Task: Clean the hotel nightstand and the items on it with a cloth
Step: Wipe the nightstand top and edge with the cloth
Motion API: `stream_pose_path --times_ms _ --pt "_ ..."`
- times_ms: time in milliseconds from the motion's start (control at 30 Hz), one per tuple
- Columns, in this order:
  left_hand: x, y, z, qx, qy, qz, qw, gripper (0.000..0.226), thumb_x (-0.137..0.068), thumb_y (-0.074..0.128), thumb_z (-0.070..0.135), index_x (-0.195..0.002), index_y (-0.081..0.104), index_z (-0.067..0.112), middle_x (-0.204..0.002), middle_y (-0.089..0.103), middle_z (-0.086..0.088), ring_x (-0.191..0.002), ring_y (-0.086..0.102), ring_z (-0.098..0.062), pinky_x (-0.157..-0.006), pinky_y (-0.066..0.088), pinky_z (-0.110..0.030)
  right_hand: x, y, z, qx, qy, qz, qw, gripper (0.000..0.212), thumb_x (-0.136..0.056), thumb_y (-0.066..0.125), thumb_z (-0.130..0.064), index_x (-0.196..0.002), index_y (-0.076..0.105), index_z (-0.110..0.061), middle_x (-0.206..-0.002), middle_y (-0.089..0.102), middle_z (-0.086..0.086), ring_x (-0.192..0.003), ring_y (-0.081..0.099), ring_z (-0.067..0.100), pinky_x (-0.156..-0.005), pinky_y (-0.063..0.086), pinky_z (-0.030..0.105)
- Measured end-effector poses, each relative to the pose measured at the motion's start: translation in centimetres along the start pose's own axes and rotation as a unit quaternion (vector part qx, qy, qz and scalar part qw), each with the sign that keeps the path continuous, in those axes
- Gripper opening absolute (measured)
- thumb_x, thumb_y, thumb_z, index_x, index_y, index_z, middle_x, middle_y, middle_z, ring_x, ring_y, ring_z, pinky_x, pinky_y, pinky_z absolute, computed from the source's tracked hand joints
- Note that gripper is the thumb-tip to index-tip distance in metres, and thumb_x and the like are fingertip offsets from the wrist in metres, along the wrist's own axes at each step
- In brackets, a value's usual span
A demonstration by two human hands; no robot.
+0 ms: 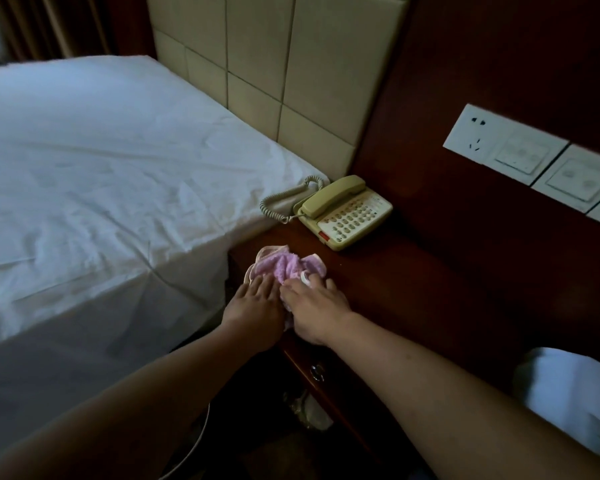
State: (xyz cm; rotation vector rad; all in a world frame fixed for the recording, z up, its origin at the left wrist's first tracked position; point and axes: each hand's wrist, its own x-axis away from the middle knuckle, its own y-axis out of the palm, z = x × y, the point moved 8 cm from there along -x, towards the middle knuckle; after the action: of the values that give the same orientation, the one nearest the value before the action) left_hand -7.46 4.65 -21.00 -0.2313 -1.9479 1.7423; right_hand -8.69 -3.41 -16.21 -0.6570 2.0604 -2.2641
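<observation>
Two forearms in view, both bare to the frame edge; no sleeves, watch or bracelet. Left hand (255, 311) bare, ungloved. Right hand (317, 311) bare, with a white band on one finger, detail unclear.

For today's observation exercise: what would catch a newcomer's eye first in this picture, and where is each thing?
Both hands, the left hand and the right hand, press on a crumpled pink cloth at the near left corner of the dark wooden nightstand. Behind the cloth sits a beige telephone, its handset in the cradle. To the left, the white bed fills much of the view.
</observation>
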Motion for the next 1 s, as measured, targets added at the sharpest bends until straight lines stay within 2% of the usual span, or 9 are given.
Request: stream_pose_path --times_ms 67,167,333,433,600,767,867,933,1000 --pt "-1.6 -0.3 -0.7 0.009 -0.001 -0.007 1.0 0.083 -0.095 0.009 0.056 -0.161 0.006 0.006 -0.169 0.002 -0.016 -0.156 0.0 -0.032 -0.126 0.01 -0.049 -1.3 0.0 0.7 -0.017 0.009 0.007 1.0 0.049 -0.099 0.054 -0.037 -0.144 0.04 -0.023 -0.156 0.03 -0.004 -0.143 0.024 0.035 -0.113 0.026 0.05" --pt "-5.0 -1.5 -2.2 0.032 -0.03 -0.001 0.999 0.074 -0.103 0.026 0.046 -0.161 0.004 0.006 -0.169 0.002 -0.017 -0.156 0.001 -0.034 -0.125 0.011 -0.049 -4.6 -0.7 2.0 -0.025 0.023 0.022 0.999 0.053 -0.1 0.052 -0.033 -0.149 0.035 -0.023 -0.159 0.026 -0.003 -0.146 0.02 0.035 -0.116 0.022 0.049" --pt "-9.6 -2.3 -3.9 0.045 -0.068 -0.004 0.997 0.067 -0.105 0.023 0.036 -0.161 0.002 0.006 -0.169 0.0 -0.019 -0.156 -0.001 -0.035 -0.125 0.005 -0.052 -9.6 -1.6 4.6 -0.046 0.011 0.043 0.998 0.052 -0.102 0.041 -0.026 -0.153 0.032 -0.028 -0.164 0.02 -0.007 -0.152 0.012 0.031 -0.121 0.015 0.046" --pt "-10.0 -2.3 -3.7 0.085 -0.102 0.0 0.991 0.067 -0.106 0.023 0.038 -0.16 0.001 0.005 -0.168 -0.002 -0.019 -0.156 -0.003 -0.034 -0.126 0.001 -0.052 -10.7 -1.1 5.9 -0.078 -0.015 0.047 0.996 0.054 -0.102 0.044 -0.031 -0.155 0.032 -0.031 -0.165 0.019 -0.011 -0.154 0.007 0.026 -0.121 0.015 0.048" --pt "-9.3 -1.9 -0.7 0.112 -0.116 -0.009 0.987 0.071 -0.105 0.021 0.045 -0.161 0.0 0.006 -0.169 -0.006 -0.015 -0.156 -0.006 -0.032 -0.126 0.001 -0.052 -8.9 -0.2 8.3 -0.096 -0.042 0.057 0.993 0.061 -0.094 0.054 -0.032 -0.154 0.041 -0.028 -0.163 0.031 -0.007 -0.15 0.023 0.027 -0.122 0.022 0.045" --pt "-7.6 -2.4 4.3 0.097 -0.085 -0.008 0.992 0.067 -0.105 0.018 0.04 -0.161 -0.001 0.008 -0.169 -0.007 -0.014 -0.156 -0.009 -0.031 -0.125 -0.002 -0.053 -3.2 0.6 10.3 -0.134 0.031 0.031 0.99 0.059 -0.097 0.049 -0.026 -0.155 0.037 -0.034 -0.165 0.026 -0.013 -0.151 0.017 0.02 -0.123 0.019 0.042" --pt "-5.9 -2.3 6.4 0.093 -0.061 -0.016 0.994 0.069 -0.105 0.019 0.044 -0.161 0.0 0.009 -0.168 -0.008 -0.016 -0.156 -0.008 -0.032 -0.125 -0.002 -0.052 -0.6 0.5 10.3 -0.132 0.05 0.013 0.99 0.056 -0.097 0.052 -0.031 -0.152 0.041 -0.036 -0.164 0.029 -0.011 -0.15 0.022 0.021 -0.122 0.022 0.042" --pt "-4.6 -1.8 7.1 0.092 -0.05 -0.019 0.994 0.071 -0.105 0.021 0.046 -0.161 0.001 0.009 -0.168 -0.006 -0.018 -0.156 -0.006 -0.034 -0.126 0.001 -0.051 0.4 0.1 9.7 -0.119 0.035 0.021 0.992 0.05 -0.097 0.056 -0.037 -0.146 0.049 -0.037 -0.161 0.035 -0.009 -0.148 0.029 0.021 -0.121 0.026 0.038" --pt "-3.6 -1.0 7.1 0.085 -0.047 -0.015 0.995 0.072 -0.104 0.023 0.05 -0.161 0.004 0.01 -0.168 -0.003 -0.02 -0.156 -0.004 -0.036 -0.125 0.005 -0.051 0.7 -0.3 8.5 -0.108 0.004 0.028 0.994 0.046 -0.097 0.058 -0.034 -0.143 0.054 -0.035 -0.16 0.037 -0.01 -0.148 0.029 0.018 -0.121 0.024 0.033"
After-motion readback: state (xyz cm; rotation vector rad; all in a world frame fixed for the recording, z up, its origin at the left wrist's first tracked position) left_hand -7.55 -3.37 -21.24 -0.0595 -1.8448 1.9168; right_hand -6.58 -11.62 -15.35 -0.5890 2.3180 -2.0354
